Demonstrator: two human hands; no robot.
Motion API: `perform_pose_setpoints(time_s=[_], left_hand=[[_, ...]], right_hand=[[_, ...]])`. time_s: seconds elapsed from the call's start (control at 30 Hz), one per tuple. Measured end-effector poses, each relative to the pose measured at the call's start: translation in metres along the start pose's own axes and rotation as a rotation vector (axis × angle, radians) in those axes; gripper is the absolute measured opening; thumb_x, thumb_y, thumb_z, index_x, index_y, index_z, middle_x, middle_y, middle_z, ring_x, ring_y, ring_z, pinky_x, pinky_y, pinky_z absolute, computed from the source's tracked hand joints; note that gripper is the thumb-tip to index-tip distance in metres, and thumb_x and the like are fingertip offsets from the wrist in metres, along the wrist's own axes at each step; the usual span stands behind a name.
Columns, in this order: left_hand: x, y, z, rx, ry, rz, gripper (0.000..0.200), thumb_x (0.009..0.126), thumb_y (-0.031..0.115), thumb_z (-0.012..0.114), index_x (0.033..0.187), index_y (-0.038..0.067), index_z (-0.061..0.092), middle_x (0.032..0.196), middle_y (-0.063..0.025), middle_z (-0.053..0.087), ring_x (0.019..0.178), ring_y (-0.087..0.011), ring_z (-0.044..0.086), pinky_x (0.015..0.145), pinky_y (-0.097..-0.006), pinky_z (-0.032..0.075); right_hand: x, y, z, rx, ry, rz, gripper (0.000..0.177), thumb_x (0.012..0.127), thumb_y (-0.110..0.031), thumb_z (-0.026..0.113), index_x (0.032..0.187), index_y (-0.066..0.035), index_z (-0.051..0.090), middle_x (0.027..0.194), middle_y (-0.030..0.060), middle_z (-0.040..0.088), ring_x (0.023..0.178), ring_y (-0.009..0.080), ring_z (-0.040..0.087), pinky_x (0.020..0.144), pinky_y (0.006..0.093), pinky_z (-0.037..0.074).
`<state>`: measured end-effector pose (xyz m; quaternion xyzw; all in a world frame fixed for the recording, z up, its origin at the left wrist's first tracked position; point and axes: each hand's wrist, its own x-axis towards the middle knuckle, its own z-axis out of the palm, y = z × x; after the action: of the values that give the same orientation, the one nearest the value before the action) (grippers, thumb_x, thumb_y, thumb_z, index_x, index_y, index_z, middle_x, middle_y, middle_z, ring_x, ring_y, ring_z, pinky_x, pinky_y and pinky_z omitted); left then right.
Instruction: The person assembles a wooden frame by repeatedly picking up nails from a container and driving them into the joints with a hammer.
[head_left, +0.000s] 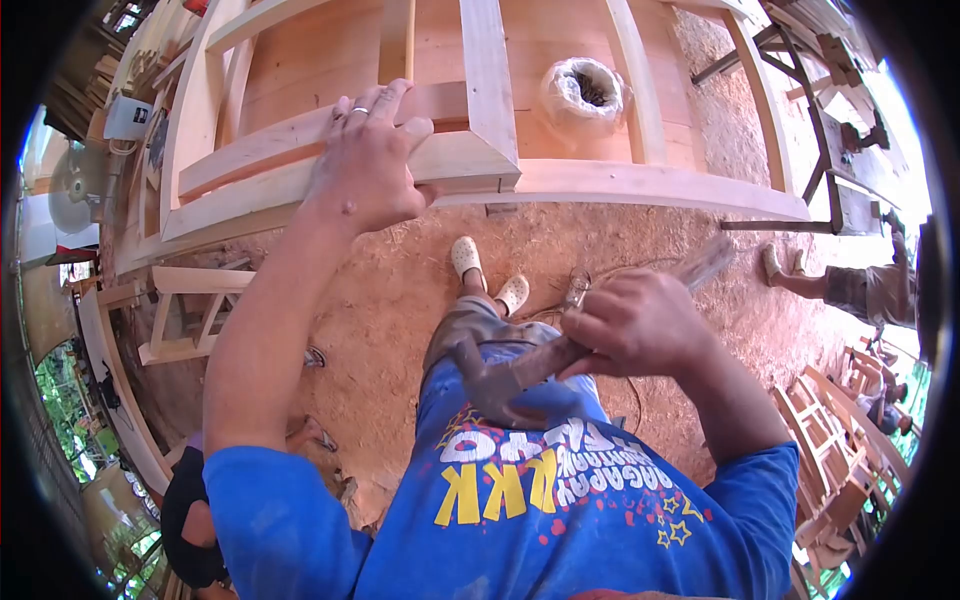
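Observation:
My left hand [368, 165], with a ring on one finger, lies over the near rail of a pale wooden frame [240, 203], its fingers curled onto the wood. Close by on the right is the mitred corner of the frame. My right hand [640, 322] is wrapped round the wooden handle of a hammer [505, 385]. The metal head hangs in front of my blue shirt, slightly blurred, and the handle end points up and right. Beyond the rails, a clear plastic bag [585, 97] with small dark contents, perhaps nails, rests on the wooden panel.
Another person [860, 290] stands at the right, and part of a person in dark clothing [190, 520] shows at lower left. Wooden frames [185, 310] stand on the left, with more frames [825, 420] at lower right. A fan [78, 188] is at far left. A cord crosses the dirt floor.

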<state>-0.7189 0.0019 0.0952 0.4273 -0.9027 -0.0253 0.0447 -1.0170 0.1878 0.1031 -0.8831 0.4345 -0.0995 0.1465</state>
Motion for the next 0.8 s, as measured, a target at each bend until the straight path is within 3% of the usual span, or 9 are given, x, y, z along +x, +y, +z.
perform_pose_setpoints(time_s=[0.03,0.1,0.17,0.2,0.33,0.43,0.7,0.73,0.8], left_hand=[[0.002,-0.003,0.000,0.010,0.012,-0.001,0.055,0.068,0.035,0.093,0.115,0.011,0.076,0.159,-0.0204,0.050,0.148,-0.0387,0.046,0.124,-0.0632,0.032],[0.001,-0.003,0.005,0.010,0.012,0.011,0.055,0.068,0.035,0.093,0.115,0.011,0.076,0.160,-0.0205,0.049,0.148,-0.0386,0.045,0.124,-0.0628,0.032],[0.006,-0.002,0.000,0.011,0.012,0.011,0.055,0.068,0.035,0.093,0.115,0.011,0.076,0.160,-0.0208,0.049,0.148,-0.0386,0.046,0.124,-0.0622,0.032],[0.002,0.000,-0.001,0.005,-0.013,0.013,0.055,0.068,0.035,0.093,0.115,0.011,0.076,0.160,-0.0209,0.049,0.148,-0.0386,0.046,0.124,-0.0619,0.032],[0.003,-0.001,0.000,-0.012,0.007,0.011,0.058,0.065,0.034,0.096,0.112,0.007,0.076,0.159,-0.0240,0.050,0.147,-0.0404,0.046,0.122,-0.0642,0.034],[-0.001,0.000,0.004,0.014,-0.034,0.014,0.056,0.067,0.035,0.093,0.114,0.010,0.076,0.160,-0.0228,0.049,0.148,-0.0393,0.045,0.125,-0.0620,0.032],[0.007,0.001,-0.004,-0.017,-0.042,0.033,0.053,0.066,0.033,0.094,0.110,0.009,0.077,0.158,-0.0241,0.049,0.148,-0.0413,0.045,0.123,-0.0634,0.032],[0.006,0.002,-0.002,-0.024,-0.037,0.044,0.053,0.066,0.034,0.094,0.109,0.009,0.077,0.158,-0.0243,0.049,0.148,-0.0417,0.045,0.123,-0.0635,0.033],[0.010,0.001,0.000,-0.043,-0.011,0.060,0.053,0.066,0.035,0.094,0.109,0.008,0.077,0.158,-0.0246,0.049,0.148,-0.0424,0.045,0.122,-0.0637,0.033]], right_hand=[[0.003,0.005,0.001,-0.040,0.003,-0.008,0.037,0.082,-0.058,0.080,0.084,-0.023,0.068,0.073,0.0009,0.064,0.067,0.0256,0.071,0.057,0.0439,0.055],[0.011,0.023,0.000,-0.002,0.001,0.384,0.037,0.086,-0.056,0.079,0.087,-0.020,0.070,0.078,0.0042,0.070,0.068,0.0300,0.072,0.059,0.0457,0.056],[0.005,0.013,0.005,0.030,0.016,0.374,0.040,0.087,-0.057,0.078,0.089,-0.018,0.070,0.076,0.0053,0.069,0.068,0.0306,0.072,0.059,0.0457,0.057],[0.000,0.009,0.009,0.064,0.045,0.250,0.041,0.084,-0.051,0.083,0.093,-0.014,0.069,0.074,0.0044,0.068,0.066,0.0291,0.071,0.057,0.0443,0.055],[0.005,-0.003,-0.005,0.096,-0.117,-0.064,0.042,0.082,-0.051,0.085,0.090,-0.013,0.069,0.074,0.0054,0.067,0.067,0.0289,0.072,0.058,0.0442,0.055],[0.017,0.032,-0.001,0.102,0.041,0.355,0.045,0.084,-0.060,0.079,0.087,-0.016,0.070,0.073,0.0059,0.067,0.067,0.0296,0.072,0.058,0.0451,0.056],[0.013,0.023,-0.003,0.040,-0.139,0.067,0.043,0.082,-0.061,0.077,0.087,-0.019,0.073,0.075,0.0031,0.069,0.072,0.0289,0.074,0.060,0.0461,0.057],[0.016,0.032,-0.003,0.089,-0.091,0.305,0.042,0.081,-0.060,0.081,0.089,-0.020,0.072,0.073,0.0033,0.067,0.069,0.0294,0.072,0.058,0.0462,0.054],[0.010,0.039,-0.006,0.025,-0.045,0.388,0.045,0.082,-0.061,0.080,0.090,-0.017,0.073,0.076,0.0050,0.068,0.071,0.0307,0.073,0.060,0.0472,0.056]])
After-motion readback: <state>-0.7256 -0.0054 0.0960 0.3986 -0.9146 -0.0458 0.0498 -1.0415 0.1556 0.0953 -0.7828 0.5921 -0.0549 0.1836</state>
